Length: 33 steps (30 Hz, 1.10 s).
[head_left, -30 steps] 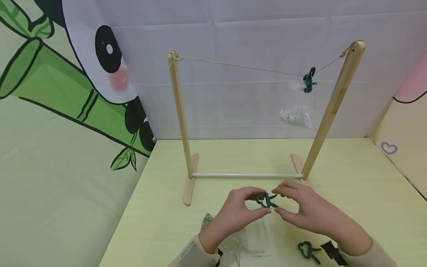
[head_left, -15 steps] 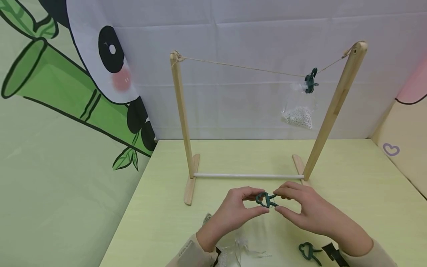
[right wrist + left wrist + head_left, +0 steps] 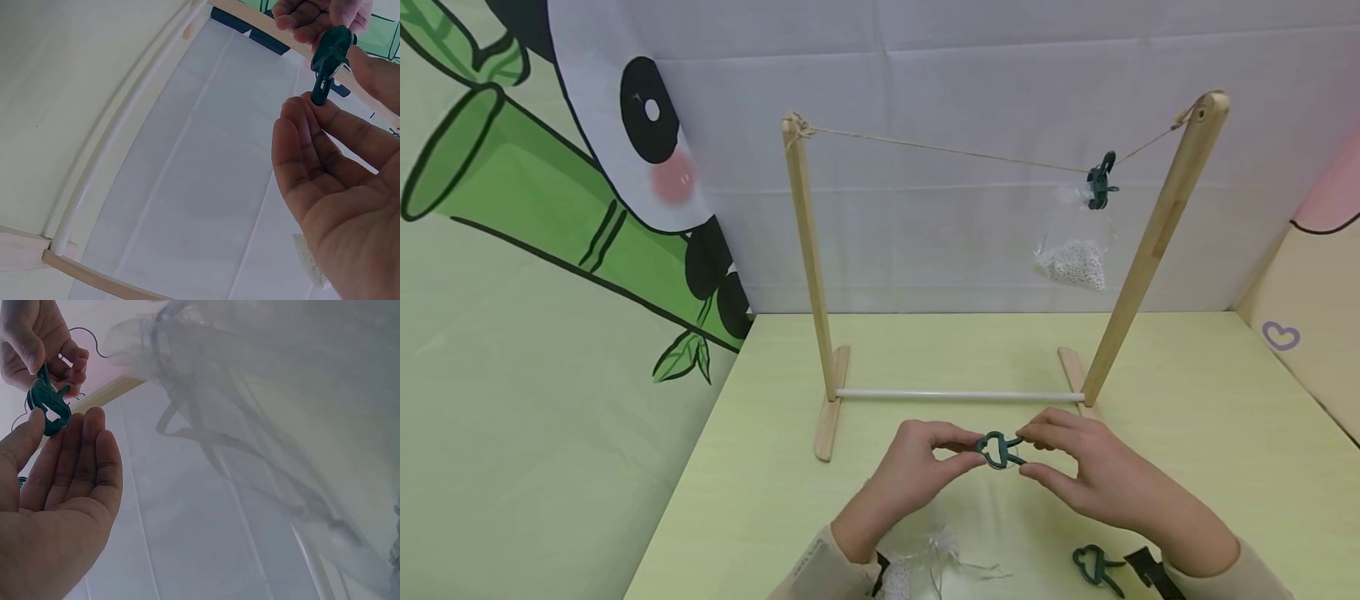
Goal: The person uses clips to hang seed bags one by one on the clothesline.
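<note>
A dark green spring clip (image 3: 1000, 450) is held between both hands over the table. My left hand (image 3: 910, 471) pinches its rounded jaw end between thumb and fingertips. At the two handles, thumb and fingers of my right hand (image 3: 1086, 467) grip from above and below. In the left wrist view, the clip (image 3: 53, 409) shows a gap inside its curved jaws, with the left thumb against it. The right wrist view shows a handle of the clip (image 3: 331, 59) at the right fingertips. Another green clip (image 3: 1097, 569) lies near my right wrist.
A wooden frame (image 3: 1157, 242) with a white crossbar (image 3: 958, 394) stands behind the hands. From its string (image 3: 940, 151), a green clip (image 3: 1101, 181) hangs a clear bag of white beads (image 3: 1072, 264). A clear drawstring bag (image 3: 942, 546) lies by my left sleeve (image 3: 827, 571).
My left hand has drawn back slightly to the left, its fingertips now at the clip's outer end. A bag of greyish beads beside the left forearm has gone out of sight. The right hand stays put.
</note>
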Each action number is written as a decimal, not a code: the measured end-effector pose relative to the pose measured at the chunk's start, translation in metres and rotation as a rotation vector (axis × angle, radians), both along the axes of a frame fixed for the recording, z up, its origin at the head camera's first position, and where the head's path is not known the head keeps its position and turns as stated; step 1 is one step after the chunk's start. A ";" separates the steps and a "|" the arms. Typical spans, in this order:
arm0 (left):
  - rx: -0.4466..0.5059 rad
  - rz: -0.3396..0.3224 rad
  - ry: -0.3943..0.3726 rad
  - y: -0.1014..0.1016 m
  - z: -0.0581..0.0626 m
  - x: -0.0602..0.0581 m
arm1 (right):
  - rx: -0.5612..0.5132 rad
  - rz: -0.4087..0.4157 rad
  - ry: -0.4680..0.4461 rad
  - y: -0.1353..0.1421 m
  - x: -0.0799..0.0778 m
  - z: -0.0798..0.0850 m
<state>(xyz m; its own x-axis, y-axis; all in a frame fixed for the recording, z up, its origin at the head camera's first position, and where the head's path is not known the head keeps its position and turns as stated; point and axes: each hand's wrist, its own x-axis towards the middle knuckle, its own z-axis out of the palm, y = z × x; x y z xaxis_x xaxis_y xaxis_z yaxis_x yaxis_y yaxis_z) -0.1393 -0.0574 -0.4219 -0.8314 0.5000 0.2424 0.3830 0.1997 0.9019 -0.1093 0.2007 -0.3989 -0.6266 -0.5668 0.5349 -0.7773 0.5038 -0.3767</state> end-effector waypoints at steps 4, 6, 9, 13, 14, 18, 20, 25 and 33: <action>-0.004 0.000 -0.006 -0.002 0.001 0.000 | -0.017 0.010 0.006 -0.001 0.000 -0.001; -0.006 -0.003 -0.010 -0.003 0.001 0.000 | -0.036 0.028 0.023 -0.001 -0.001 -0.002; -0.016 -0.008 -0.022 -0.004 0.001 0.001 | -0.067 0.059 0.055 -0.003 -0.003 -0.003; -0.032 -0.017 -0.044 -0.005 0.002 0.002 | -0.075 0.067 0.079 -0.005 -0.004 -0.001; -0.036 -0.020 -0.050 -0.006 0.003 0.002 | -0.071 0.062 0.081 -0.005 -0.004 -0.001; -0.066 -0.032 -0.074 -0.011 0.003 0.000 | -0.082 0.079 0.096 -0.005 -0.005 -0.001; -0.085 -0.039 -0.089 -0.015 0.003 -0.002 | -0.090 0.089 0.107 -0.005 -0.006 -0.002; -0.140 -0.063 -0.135 -0.028 -0.002 -0.006 | -0.089 0.101 0.123 -0.001 -0.008 -0.006; -0.213 -0.134 -0.192 -0.048 -0.013 -0.012 | -0.082 0.100 0.095 0.003 -0.006 -0.009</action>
